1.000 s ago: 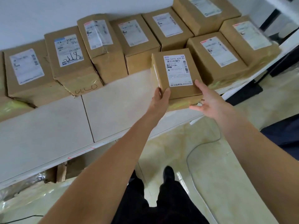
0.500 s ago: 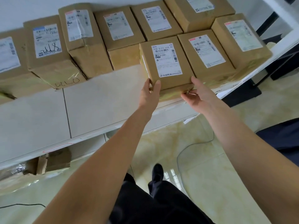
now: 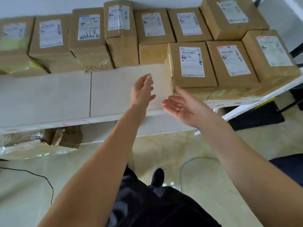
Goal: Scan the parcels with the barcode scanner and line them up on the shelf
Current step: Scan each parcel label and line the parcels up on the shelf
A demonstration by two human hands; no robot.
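Observation:
A brown cardboard parcel (image 3: 191, 66) with a white barcode label lies flat on the white shelf (image 3: 49, 95), at the left end of a front row of three parcels. Behind it several more labelled parcels (image 3: 119, 30) line the wall. My left hand (image 3: 142, 91) hovers just left of the parcel, fingers relaxed, holding nothing. My right hand (image 3: 182, 106) is palm-up just below the parcel's front edge, fingers straight, also holding nothing. No barcode scanner is in view.
The shelf's front left part is bare tile. Under the shelf lies a torn box (image 3: 67, 136) and plastic wrap (image 3: 24, 148). Cables (image 3: 47, 179) run over the glossy floor. A dark object (image 3: 255, 115) sits under the shelf's right end.
Both hands pushed the parcel back against the neighbouring one in the front row, then let go and pulled away from it.

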